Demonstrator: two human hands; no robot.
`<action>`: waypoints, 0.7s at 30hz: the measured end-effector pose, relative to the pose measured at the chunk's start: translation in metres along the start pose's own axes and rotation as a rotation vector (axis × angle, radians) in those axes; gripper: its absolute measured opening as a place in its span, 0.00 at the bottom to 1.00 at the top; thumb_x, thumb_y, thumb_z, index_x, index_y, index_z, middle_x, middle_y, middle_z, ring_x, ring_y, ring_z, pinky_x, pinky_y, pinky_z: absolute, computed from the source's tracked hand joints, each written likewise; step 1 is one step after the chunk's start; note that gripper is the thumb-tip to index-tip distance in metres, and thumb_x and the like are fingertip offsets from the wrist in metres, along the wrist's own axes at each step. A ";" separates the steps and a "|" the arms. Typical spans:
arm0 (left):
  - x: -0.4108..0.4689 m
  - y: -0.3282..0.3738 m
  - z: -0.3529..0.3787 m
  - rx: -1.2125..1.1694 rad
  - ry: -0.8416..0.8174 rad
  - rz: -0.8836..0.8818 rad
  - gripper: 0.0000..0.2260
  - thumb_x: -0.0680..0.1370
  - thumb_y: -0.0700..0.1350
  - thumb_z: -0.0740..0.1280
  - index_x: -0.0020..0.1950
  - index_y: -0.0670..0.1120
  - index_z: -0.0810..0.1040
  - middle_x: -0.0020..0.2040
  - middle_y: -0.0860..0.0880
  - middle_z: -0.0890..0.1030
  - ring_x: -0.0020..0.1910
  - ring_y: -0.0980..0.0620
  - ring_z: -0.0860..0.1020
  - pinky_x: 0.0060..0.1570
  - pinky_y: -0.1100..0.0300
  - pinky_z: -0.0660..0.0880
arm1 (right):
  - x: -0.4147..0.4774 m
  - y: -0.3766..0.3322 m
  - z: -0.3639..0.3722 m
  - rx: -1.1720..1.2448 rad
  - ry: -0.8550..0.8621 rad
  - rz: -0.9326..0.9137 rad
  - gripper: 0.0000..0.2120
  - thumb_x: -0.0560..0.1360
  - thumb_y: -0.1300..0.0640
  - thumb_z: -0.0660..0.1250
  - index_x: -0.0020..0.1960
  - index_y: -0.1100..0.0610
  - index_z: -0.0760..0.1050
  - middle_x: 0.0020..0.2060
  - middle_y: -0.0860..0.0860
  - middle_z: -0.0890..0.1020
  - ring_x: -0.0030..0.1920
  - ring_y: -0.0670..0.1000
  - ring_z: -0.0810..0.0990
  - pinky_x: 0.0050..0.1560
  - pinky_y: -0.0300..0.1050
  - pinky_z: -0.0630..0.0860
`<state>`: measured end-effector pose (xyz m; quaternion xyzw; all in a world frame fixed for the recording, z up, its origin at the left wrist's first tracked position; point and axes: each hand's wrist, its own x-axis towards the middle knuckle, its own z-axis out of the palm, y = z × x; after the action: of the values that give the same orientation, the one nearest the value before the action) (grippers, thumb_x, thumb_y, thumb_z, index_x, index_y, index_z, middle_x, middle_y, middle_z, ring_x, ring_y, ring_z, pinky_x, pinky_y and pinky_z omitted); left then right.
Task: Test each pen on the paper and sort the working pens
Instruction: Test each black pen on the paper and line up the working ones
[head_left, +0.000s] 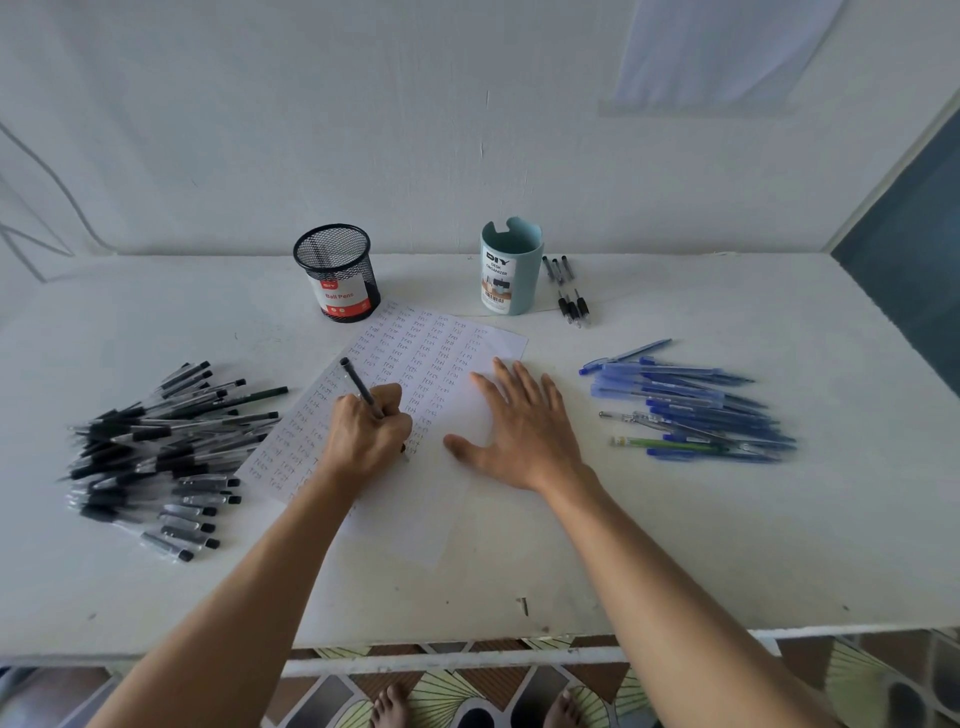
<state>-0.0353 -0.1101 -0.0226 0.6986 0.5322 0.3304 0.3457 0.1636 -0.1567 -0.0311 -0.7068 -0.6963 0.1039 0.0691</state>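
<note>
Grip is with our left hand (366, 439), closed round a slim black plastic pen (358, 387), tip down on the white paper sheet (441, 358), barrel slanting away leftward. Our right hand (524, 436) rests flat on the sheet, palm down and spread. We judge the heap of black pens (166, 447), lying left, nearer the gripping hand.

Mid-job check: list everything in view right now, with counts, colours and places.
Black pens: pile, too many to count, black and clear, table left.
Blue pens: smaller pile, mostly blue, one green, table right.
Mesh cup: one, black, red-and-white label, far centre-left.
Organizer: one, teal, far centre.
Loose pens: three, black, right of the organizer.
Paper: one sheet, white, rows of handwritten words, centre.
Table: one, white.
Pen in use: one, black, held over the paper.
Left hand: grips the pen in use.
Right hand: flat on the paper, fingers spread.
</note>
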 end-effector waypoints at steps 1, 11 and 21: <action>0.000 -0.001 0.000 0.002 0.000 0.004 0.11 0.61 0.39 0.60 0.29 0.47 0.57 0.28 0.48 0.59 0.28 0.52 0.58 0.29 0.55 0.55 | 0.000 0.000 0.000 0.001 -0.001 0.001 0.43 0.73 0.26 0.55 0.81 0.46 0.49 0.81 0.50 0.46 0.80 0.51 0.41 0.78 0.57 0.38; 0.005 0.002 -0.008 -0.339 0.052 -0.103 0.10 0.68 0.33 0.64 0.33 0.46 0.69 0.24 0.50 0.68 0.23 0.53 0.67 0.25 0.60 0.65 | -0.001 0.000 -0.002 0.017 0.013 -0.003 0.45 0.73 0.26 0.56 0.80 0.51 0.49 0.81 0.52 0.47 0.80 0.52 0.42 0.78 0.57 0.40; 0.010 -0.001 -0.012 -0.469 0.013 -0.113 0.19 0.86 0.52 0.51 0.60 0.44 0.77 0.22 0.48 0.70 0.18 0.50 0.66 0.20 0.61 0.63 | -0.001 0.005 -0.009 0.077 -0.043 -0.002 0.47 0.73 0.28 0.59 0.80 0.54 0.49 0.81 0.53 0.46 0.80 0.51 0.42 0.78 0.50 0.40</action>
<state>-0.0433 -0.0991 -0.0159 0.5662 0.4814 0.4294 0.5131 0.1709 -0.1571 -0.0239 -0.7006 -0.6938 0.1457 0.0815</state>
